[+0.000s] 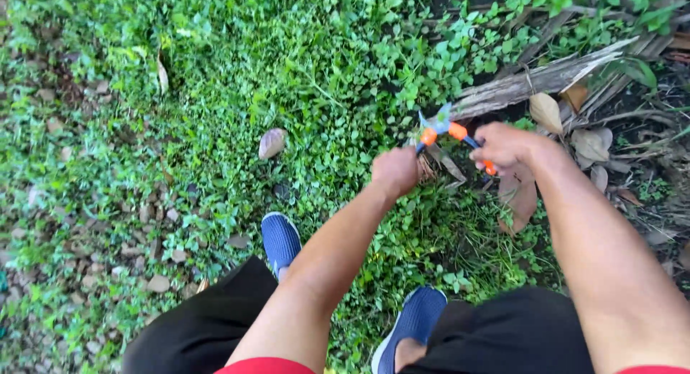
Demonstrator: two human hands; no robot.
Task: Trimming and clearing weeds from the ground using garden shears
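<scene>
Garden shears [444, 130] gripped by left hand [395, 171], right hand [503, 145], beside dry frond [532, 83]

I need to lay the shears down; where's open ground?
Low green groundcover left of the shears, beyond the brown leaf, is open. Crowded right: dry palm frond and dead leaves past the right hand.

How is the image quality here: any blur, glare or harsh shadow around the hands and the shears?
Head view: soft, even daylight, no glare or hard shadows; the orange-and-blue garden shears are slightly motion-blurred, as are the left hand and right hand; the leafy green ground cover stays fairly sharp.
</scene>
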